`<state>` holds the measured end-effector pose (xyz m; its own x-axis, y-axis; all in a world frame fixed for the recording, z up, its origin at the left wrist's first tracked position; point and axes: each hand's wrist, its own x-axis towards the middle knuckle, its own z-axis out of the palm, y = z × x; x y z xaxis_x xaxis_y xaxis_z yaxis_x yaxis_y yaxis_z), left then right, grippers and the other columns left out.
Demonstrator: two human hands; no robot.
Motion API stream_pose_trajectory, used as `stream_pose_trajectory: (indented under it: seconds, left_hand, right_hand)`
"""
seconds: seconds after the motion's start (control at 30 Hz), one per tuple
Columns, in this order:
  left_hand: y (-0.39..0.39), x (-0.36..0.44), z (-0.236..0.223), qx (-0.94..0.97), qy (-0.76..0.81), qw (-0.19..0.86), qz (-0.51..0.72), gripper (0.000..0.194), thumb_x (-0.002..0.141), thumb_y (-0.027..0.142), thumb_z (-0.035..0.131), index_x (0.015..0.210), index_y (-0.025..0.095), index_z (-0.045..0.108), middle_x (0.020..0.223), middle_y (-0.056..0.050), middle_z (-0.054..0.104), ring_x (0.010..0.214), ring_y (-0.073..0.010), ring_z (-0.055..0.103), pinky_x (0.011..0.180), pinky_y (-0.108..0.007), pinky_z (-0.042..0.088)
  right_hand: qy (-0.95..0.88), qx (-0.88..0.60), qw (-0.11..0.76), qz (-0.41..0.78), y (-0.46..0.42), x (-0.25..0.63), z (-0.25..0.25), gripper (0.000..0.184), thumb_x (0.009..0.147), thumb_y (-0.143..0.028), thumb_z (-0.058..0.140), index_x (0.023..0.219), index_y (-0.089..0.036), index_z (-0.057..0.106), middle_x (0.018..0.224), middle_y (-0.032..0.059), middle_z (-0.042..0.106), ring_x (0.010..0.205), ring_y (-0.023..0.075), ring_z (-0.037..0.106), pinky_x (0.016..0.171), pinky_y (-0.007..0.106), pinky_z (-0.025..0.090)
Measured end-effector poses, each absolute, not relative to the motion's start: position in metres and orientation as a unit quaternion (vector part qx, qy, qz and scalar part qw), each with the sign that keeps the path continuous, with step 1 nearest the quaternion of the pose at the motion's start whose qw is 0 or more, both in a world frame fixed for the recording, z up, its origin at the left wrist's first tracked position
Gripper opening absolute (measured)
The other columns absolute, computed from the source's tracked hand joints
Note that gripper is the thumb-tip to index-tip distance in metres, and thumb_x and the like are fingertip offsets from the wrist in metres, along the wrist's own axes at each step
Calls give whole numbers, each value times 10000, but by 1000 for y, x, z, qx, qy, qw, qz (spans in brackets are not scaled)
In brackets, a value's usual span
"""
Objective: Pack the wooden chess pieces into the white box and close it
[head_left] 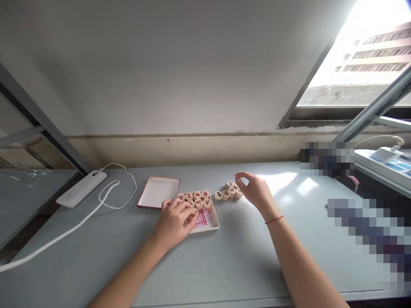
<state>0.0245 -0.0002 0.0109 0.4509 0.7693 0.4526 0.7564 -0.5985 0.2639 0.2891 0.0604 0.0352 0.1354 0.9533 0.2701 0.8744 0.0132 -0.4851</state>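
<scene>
- Two hands are well apart over the counter [289, 265], neither touching the other
- The left hand [171, 224] is over the shallow box base [215, 220], its curled fingers [181, 206] resting on the wooden xiangqi pieces [199, 203] with red characters; whether it grips one cannot be told
- Those pieces stand flat in rows in the upper part of the box base, and red-lined paper [204, 218] shows in its lower corner
- The right hand [255, 192] hangs open, fingers curved downward, just beside a loose cluster of similar pieces [226, 192] on the counter, not visibly touching them
- That cluster lies just right of the box base
- A red string bracelet [274, 219] circles the right wrist
- The white box lid [158, 192] lies face up, just left of the box base
- Farther left, a white power bank [81, 188] sits on the counter with a white cable [64, 231] trailing from it
- Blurred patches cover objects at the counter's right side
</scene>
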Motion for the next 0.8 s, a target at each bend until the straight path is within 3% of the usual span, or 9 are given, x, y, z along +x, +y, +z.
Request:
stream_pose_trajectory:
  seconds: [0.07, 0.17, 0.43, 0.63, 0.8]
  left_hand:
    - [-1, 24, 10, 852, 447, 15, 272, 122, 861, 217, 563, 811, 234, 673, 892, -7, 696, 868, -180, 576, 797, -359, 342]
    - [-1, 23, 10, 853, 443, 19, 273, 123, 859, 222, 565, 818, 235, 680, 890, -12, 695, 882, -188, 576, 804, -363, 348]
    - [1, 16, 14, 855, 438, 20, 277, 129, 867, 238, 553, 806, 234, 667, 878, -9, 697, 885, -192, 577, 798, -374, 336]
    - [2, 14, 16, 853, 443, 19, 275, 106, 859, 232, 567, 814, 231, 663, 888, -7, 693, 891, -195, 582, 809, -379, 336]
    - [3, 13, 12, 851, 445, -1, 280, 159, 879, 254, 562, 1013, 240, 647, 984, -35, 672, 941, -211, 582, 817, -363, 375]
  right_hand:
    - [-675, -711, 185, 69, 64, 288, 34, 305, 874, -323, 431, 1020, -222, 679, 1037, 56, 694, 868, 190, 635, 681, 253, 438]
    - [-676, -729, 87, 68, 74, 279, 33, 339, 865, -334, 455, 1119, -219, 648, 1073, 78, 685, 887, 208, 640, 637, 256, 427]
    - [-688, -720, -37, 87, 104, 266, 44, 189, 716, -215, 609, 872, -193, 713, 856, 125, 693, 752, 250, 662, 555, 272, 411]
    - [-706, -703, -55, 67, 106, 255, 47, 185, 699, -106, 585, 832, -160, 702, 837, 140, 693, 753, 267, 669, 549, 274, 412]
    - [-754, -656, 14, 30, 75, 237, 60, 227, 871, -206, 468, 962, -191, 675, 907, 104, 698, 831, 233, 661, 590, 259, 404]
